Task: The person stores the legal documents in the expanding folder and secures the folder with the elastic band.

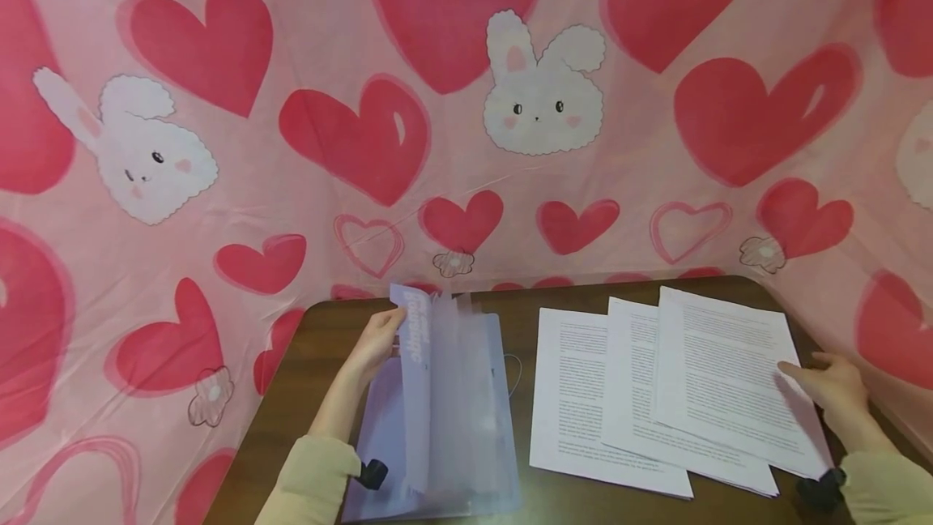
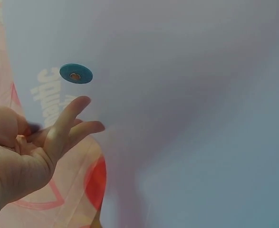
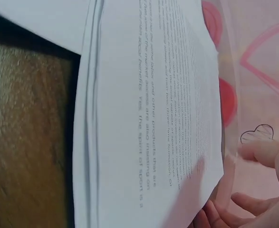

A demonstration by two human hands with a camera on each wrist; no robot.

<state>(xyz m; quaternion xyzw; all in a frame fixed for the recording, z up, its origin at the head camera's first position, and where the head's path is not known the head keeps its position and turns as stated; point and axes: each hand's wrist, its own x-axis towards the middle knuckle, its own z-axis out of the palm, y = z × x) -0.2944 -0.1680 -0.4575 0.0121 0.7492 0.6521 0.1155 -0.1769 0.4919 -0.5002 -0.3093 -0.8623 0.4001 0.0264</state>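
A translucent lilac document folder [image 1: 386,428] lies on the table, its cover [image 1: 417,395] standing up nearly on edge. My left hand [image 1: 379,339] holds that cover by its upper left edge. In the left wrist view, two fingers [image 2: 70,121] stretch out beside a teal round button [image 2: 76,73] on the cover. Clear inner sleeves [image 1: 470,411] fan out to the right. My right hand [image 1: 834,387] is at the right edge of the rightmost stack of printed sheets [image 1: 736,379], thumb over the page and fingers spread beside the edge.
Two more stacks of printed paper, the left one [image 1: 568,403] and the middle one [image 1: 630,379], lie overlapping beside the rightmost stack. A thin white cord loop [image 1: 514,371] sticks out from the folder's right side. Pink heart-patterned cloth [image 1: 452,168] hangs around the brown table [image 1: 313,347].
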